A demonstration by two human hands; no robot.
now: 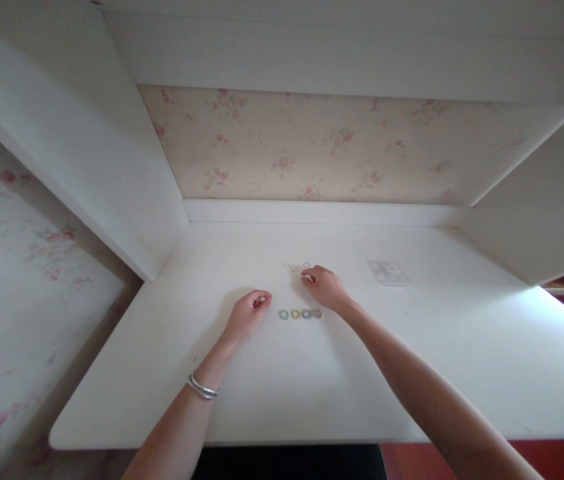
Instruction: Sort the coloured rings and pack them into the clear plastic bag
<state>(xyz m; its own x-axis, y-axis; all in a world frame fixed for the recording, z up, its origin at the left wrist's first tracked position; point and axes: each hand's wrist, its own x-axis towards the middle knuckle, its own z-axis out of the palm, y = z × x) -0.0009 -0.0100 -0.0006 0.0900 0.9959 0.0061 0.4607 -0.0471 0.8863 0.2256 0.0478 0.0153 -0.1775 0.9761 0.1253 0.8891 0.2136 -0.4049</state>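
Note:
Several small rings lie on a white desk [262, 393]. In the nearer row are a green ring [281, 315], a yellow ring [293, 315], a blue-grey ring [303, 315] and a brownish ring [321, 314], side by side. Behind them sit two pale rings [291, 270] and a dark, thin ring [307, 263]. My left hand [248, 315] rests left of the nearer row, fingers curled to the thumb, with nothing visible in them. Over the back group, my right hand [326, 287] has thumb and fingertips pinched; whatever they may hold is too small to make out.
A flat, clear plastic packet or box [389, 273] lies to the right of my right hand. White side panels [127, 167] and a low back ledge [322, 212] enclose the desk, with flowered wallpaper [262, 143] behind. A black surface [292, 463] shows below the front edge.

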